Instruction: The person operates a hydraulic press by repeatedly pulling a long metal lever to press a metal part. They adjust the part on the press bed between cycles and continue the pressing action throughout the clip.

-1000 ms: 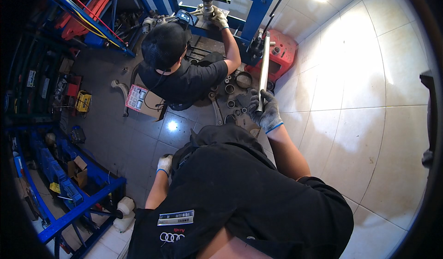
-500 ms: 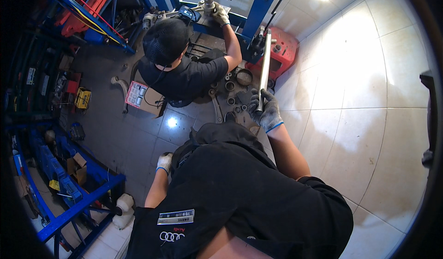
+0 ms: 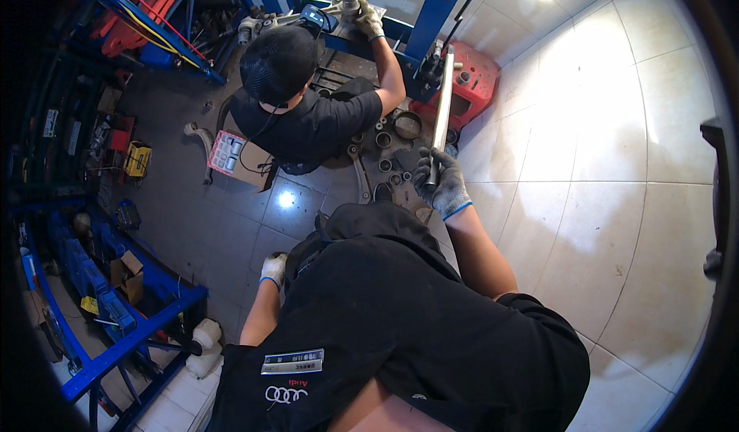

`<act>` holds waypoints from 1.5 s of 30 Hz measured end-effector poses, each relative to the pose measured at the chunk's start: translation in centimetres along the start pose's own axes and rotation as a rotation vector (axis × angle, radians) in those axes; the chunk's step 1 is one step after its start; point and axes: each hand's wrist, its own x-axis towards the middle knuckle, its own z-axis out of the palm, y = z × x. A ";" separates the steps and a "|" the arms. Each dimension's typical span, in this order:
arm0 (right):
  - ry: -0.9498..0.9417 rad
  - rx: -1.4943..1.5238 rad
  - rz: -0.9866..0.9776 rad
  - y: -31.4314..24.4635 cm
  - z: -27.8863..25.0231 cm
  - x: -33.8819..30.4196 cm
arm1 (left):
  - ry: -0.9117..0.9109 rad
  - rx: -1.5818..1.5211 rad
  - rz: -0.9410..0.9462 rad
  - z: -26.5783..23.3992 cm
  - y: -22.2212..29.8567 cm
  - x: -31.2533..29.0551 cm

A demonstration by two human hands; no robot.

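My right hand (image 3: pixel 444 187), in a grey work glove, is closed around the lower end of a long metal lever bar (image 3: pixel 444 109). The bar slants up to the side of a blue shop press (image 3: pixel 448 5). My left hand (image 3: pixel 273 268), in a pale glove, is down beside my left thigh, its fingers mostly hidden. In front of me a co-worker (image 3: pixel 323 128) crouches at the press. The co-worker's gloved hand (image 3: pixel 370 21) is at a metal cylinder (image 3: pixel 349 3) under the ram, by a suspension control arm (image 3: pixel 265 26).
Metal rings and sleeves (image 3: pixel 406 125) lie on the floor by the press, near another loose arm (image 3: pixel 359 174). A box of parts (image 3: pixel 229 153) sits left of the co-worker. A red machine housing (image 3: pixel 476 78) stands by the tiled wall (image 3: pixel 593 140). Blue racks (image 3: pixel 138 340) line the left.
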 end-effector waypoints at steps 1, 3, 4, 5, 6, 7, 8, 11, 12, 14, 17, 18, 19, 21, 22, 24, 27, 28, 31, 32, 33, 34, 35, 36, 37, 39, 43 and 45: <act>-0.008 -0.024 -0.008 0.1 -0.2 0.1 | -0.001 -0.025 -0.002 0.0 0.1 0.0; 0.046 -0.094 -0.030 0.4 -0.6 0.3 | -0.002 -0.030 -0.017 -0.1 0.2 0.0; 0.059 -0.109 -0.024 0.6 -0.9 0.4 | -0.002 -0.009 -0.031 -0.1 0.2 0.0; 0.084 -0.162 -0.046 0.9 -1.2 0.4 | 0.002 0.014 -0.038 -0.1 0.2 0.0; 0.108 -0.201 -0.052 1.2 -1.6 0.5 | -0.023 0.023 -0.037 -0.2 0.2 0.0; 0.150 -0.229 -0.063 1.6 -2.1 0.6 | -0.044 0.035 -0.030 -0.2 0.1 -0.1; 0.162 -0.305 -0.083 1.9 -2.5 0.7 | -0.055 0.058 -0.009 -0.3 0.1 -0.1; 0.260 -0.487 -0.151 2.6 -3.8 1.2 | -0.065 -0.049 0.003 -0.6 -0.1 -0.3; 0.294 -0.542 -0.169 2.8 -4.2 1.5 | -0.061 -0.009 0.003 -0.7 -0.2 -0.3; 0.318 -0.610 -0.174 2.8 -4.9 2.0 | -0.040 0.074 0.025 -0.8 -0.3 -0.2; 0.367 -0.622 -0.193 2.9 -5.4 2.5 | -0.084 0.025 0.019 -1.0 -0.2 0.0; 0.351 -0.633 -0.202 2.9 -5.4 2.7 | -0.076 -0.003 0.014 -1.0 0.0 0.0; 0.363 -0.647 -0.220 2.9 -5.4 2.7 | -0.060 -0.015 0.016 -1.0 0.1 0.0; 0.393 -0.698 -0.248 3.1 -5.3 2.9 | -0.036 0.010 0.017 -1.1 0.5 -0.1; 0.413 -0.734 -0.257 3.1 -5.3 2.9 | -0.030 0.048 0.016 -1.1 0.7 -0.2; 0.426 -0.775 -0.277 3.1 -5.2 3.0 | -0.016 0.083 0.002 -1.0 0.9 -0.3; 0.414 -0.816 -0.306 2.9 -5.5 3.2 | -0.024 0.100 0.041 -0.7 0.4 0.5; 0.415 -0.847 -0.311 2.8 -5.7 3.3 | -0.049 0.124 0.102 -0.6 0.1 1.0; 0.427 -0.944 -0.357 2.6 -6.7 3.7 | -0.046 0.089 0.110 0.0 -1.4 2.6; 0.455 -1.013 -0.383 2.6 -7.0 3.9 | -0.033 0.060 0.083 0.1 -1.9 3.1; 0.418 -0.981 -0.380 2.6 -7.3 4.1 | -0.032 0.093 0.068 0.2 -2.4 3.5; 0.404 -0.986 -0.385 2.6 -7.6 4.3 | -0.031 0.125 0.053 0.3 -2.6 3.8; 0.428 -1.026 -0.399 2.6 -7.8 4.5 | -0.030 0.157 0.037 0.3 -2.7 3.9; 0.394 -0.978 -0.383 2.7 -8.0 4.6 | -0.031 0.149 0.036 0.2 -2.7 3.8; 0.399 -0.965 -0.378 2.7 -8.1 4.8 | -0.033 0.140 0.036 0.1 -2.6 3.6; 0.400 -0.953 -0.372 2.7 -8.2 5.1 | -0.034 0.120 0.040 -0.1 -1.9 2.9; 0.386 -0.934 -0.369 2.8 -7.9 5.1 | -0.061 0.103 0.050 -0.5 -0.2 1.3; 0.383 -0.919 -0.364 2.8 -7.6 4.9 | -0.068 0.085 0.066 -0.5 0.2 0.9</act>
